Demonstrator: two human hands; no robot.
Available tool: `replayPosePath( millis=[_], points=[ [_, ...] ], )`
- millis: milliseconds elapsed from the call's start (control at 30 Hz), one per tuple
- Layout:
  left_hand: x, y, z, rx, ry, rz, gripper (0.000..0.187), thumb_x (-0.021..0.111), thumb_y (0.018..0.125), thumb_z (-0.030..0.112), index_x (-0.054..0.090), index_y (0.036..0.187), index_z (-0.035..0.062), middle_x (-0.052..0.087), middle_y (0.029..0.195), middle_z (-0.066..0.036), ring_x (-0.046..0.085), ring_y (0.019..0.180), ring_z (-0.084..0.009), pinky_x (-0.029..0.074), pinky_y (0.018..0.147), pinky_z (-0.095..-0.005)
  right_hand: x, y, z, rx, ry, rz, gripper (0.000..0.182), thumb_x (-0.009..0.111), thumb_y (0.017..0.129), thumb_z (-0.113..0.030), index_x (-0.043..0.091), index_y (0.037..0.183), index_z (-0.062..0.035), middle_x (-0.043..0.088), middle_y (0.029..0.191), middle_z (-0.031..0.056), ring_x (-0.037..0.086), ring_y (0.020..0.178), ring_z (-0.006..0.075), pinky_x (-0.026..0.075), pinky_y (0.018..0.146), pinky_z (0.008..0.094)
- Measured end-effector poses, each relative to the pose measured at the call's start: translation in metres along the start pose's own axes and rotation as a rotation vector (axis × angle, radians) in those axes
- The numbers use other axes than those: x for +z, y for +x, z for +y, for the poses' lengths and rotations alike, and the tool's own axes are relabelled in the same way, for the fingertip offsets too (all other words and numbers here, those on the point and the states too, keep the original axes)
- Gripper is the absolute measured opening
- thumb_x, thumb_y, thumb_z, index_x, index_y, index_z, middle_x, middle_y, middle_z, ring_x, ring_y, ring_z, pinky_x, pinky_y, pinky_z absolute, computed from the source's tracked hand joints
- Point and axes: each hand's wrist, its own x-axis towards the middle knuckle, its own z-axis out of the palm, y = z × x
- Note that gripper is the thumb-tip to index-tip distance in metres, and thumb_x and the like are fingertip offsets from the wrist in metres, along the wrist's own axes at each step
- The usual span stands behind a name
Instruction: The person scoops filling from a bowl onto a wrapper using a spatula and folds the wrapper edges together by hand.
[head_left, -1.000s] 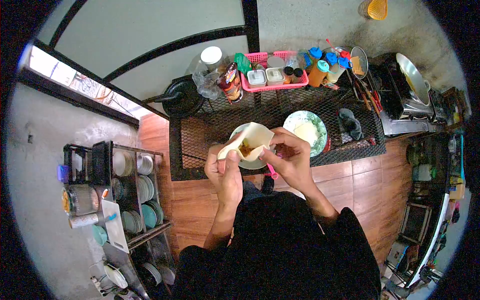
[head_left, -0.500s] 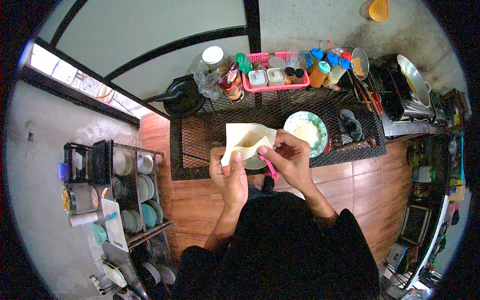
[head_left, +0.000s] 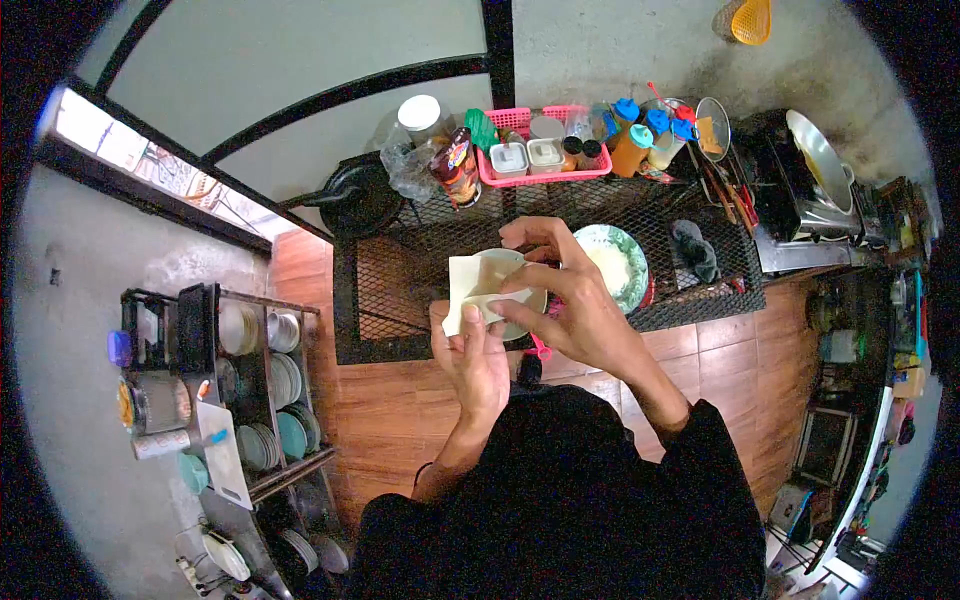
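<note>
My left hand [head_left: 474, 365] grips a pale, thin sheet [head_left: 466, 280] from below, its thumb pressed on the lower part. My right hand [head_left: 575, 300] reaches over the sheet's right side with bent fingers, the fingertips touching its folded edge. Behind the sheet is a pale round bowl [head_left: 535, 302] on the black mesh table. Part of a pink spoon handle [head_left: 540, 348] shows below the right hand. To the right stands a green-and-white plate [head_left: 640, 270] with a whitish mass [head_left: 610, 264] on it.
A pink basket [head_left: 545, 179] of jars and several squeeze bottles [head_left: 632, 150] stand at the back. A black pan [head_left: 362, 200] lies at the back left, a stove with a metal wok [head_left: 822, 160] at the right. A dish rack [head_left: 290, 470] is on the left.
My right hand has shifted from pinching the sheet's right corner to reaching over it with raised fingers. The sheet's right side is now folded inward. The view has shifted slightly.
</note>
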Motion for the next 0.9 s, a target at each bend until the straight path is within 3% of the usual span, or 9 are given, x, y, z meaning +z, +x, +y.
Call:
replayPosePath(
  millis=[133,200,567,667,733,900],
  points=[
    [-0.003,0.002,-0.003,-0.012,-0.108,0.001,0.034,0.055,0.092,0.020,0.046,0.120,0.0035,0.053,0.117,-0.012,0.051,0.109,-0.0226,0.041,0.095,-0.0363,0.008,0.002,0.000,0.000,0.020,0.029,0.016,0.074,0.070,-0.005,0.065,0.082,-0.0001,0.048,0.116,0.0143,0.057,0.100,0.0258,0.049,0.083,0.0352],
    [0.003,0.003,0.000,0.026,-0.089,0.001,0.037,0.054,0.092,0.021,0.044,0.122,0.0025,0.052,0.120,-0.013,0.049,0.112,-0.0234,0.039,0.096,-0.0367,0.011,0.001,0.004,-0.039,-0.015,0.078,0.015,0.070,0.075,-0.009,0.065,0.086,-0.0009,0.049,0.113,0.0163,0.056,0.101,0.0303,0.048,0.083,0.0378],
    [0.003,0.009,0.001,-0.010,-0.062,0.017,0.040,0.053,0.093,0.022,0.041,0.124,-0.0001,0.053,0.118,-0.012,0.052,0.108,-0.0199,0.042,0.095,-0.0334,0.014,-0.001,0.002,0.009,-0.014,0.171,0.015,0.072,0.073,-0.008,0.065,0.085,-0.0007,0.055,0.106,0.0147,0.060,0.093,0.0273,0.050,0.077,0.0356],
    [0.002,0.010,0.001,-0.021,-0.010,0.029,0.036,0.051,0.093,0.022,0.045,0.121,-0.0009,0.054,0.117,-0.012,0.053,0.109,-0.0200,0.042,0.096,-0.0339,0.017,-0.003,0.009,-0.004,-0.039,0.213,0.015,0.072,0.073,-0.008,0.065,0.084,-0.0011,0.057,0.105,0.0140,0.060,0.092,0.0256,0.050,0.073,0.0333],
    [0.002,0.010,0.001,-0.037,0.000,0.023,0.035,0.051,0.093,0.021,0.046,0.120,-0.0013,0.054,0.116,-0.012,0.053,0.109,-0.0203,0.042,0.096,-0.0344,0.020,-0.005,0.015,0.091,0.143,0.216,0.014,0.072,0.073,0.000,0.061,0.080,0.0030,0.054,0.107,0.0127,0.057,0.091,0.0174,0.050,0.074,0.0274],
    [0.004,0.010,0.001,-0.051,-0.004,0.015,0.034,0.050,0.094,0.021,0.046,0.119,-0.0009,0.054,0.116,-0.012,0.053,0.109,-0.0202,0.042,0.096,-0.0343,0.019,-0.005,0.020,0.147,0.219,0.211,0.012,0.070,0.075,0.002,0.061,0.083,0.0044,0.052,0.108,0.0120,0.056,0.093,0.0164,0.051,0.073,0.0256]
  ],
)
